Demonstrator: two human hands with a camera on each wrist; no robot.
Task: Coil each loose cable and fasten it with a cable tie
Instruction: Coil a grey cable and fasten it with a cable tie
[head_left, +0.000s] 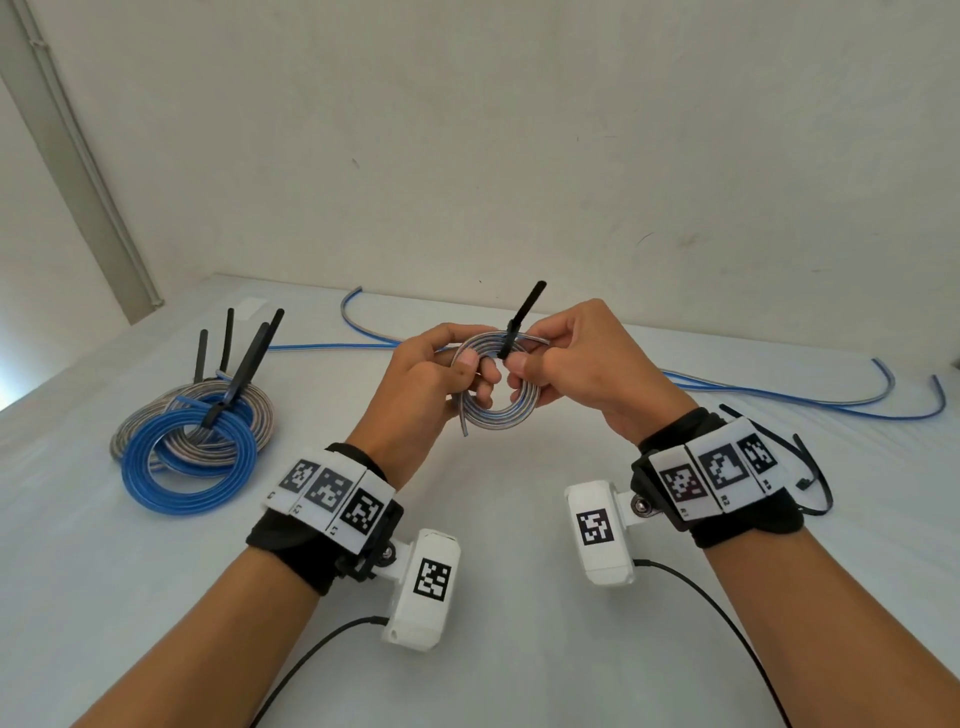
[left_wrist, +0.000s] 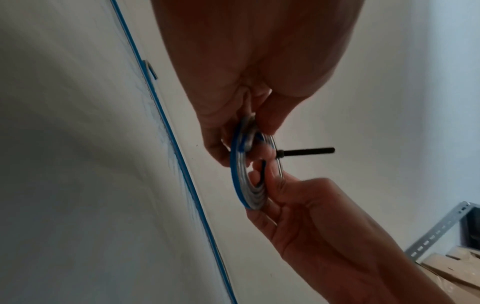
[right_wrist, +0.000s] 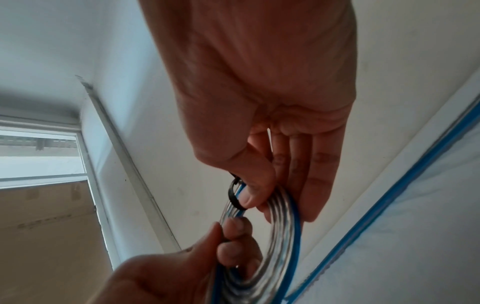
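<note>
Head view: both hands hold a small flat coil of silver-and-blue flat cable (head_left: 496, 387) in the air above the white cloth-covered surface (head_left: 493, 597). The left hand (head_left: 426, 384) grips the coil at its 9 o'clock side, thumb on the near face and fingers curled through the centre. The right hand (head_left: 582, 364) pinches a black plastic cable tie (head_left: 519, 322) where it wraps the coil at 12 o'clock; the tie's free tail points to 1 o'clock beyond the fingers. Right wrist view: the tie's band loops round the coil's strands beside the thumb. At 9 o'clock on the surface lies a pile of tied blue and silver coils (head_left: 192, 441). A loose blue-edged cable (head_left: 779, 397) trails along the far surface.
</note>
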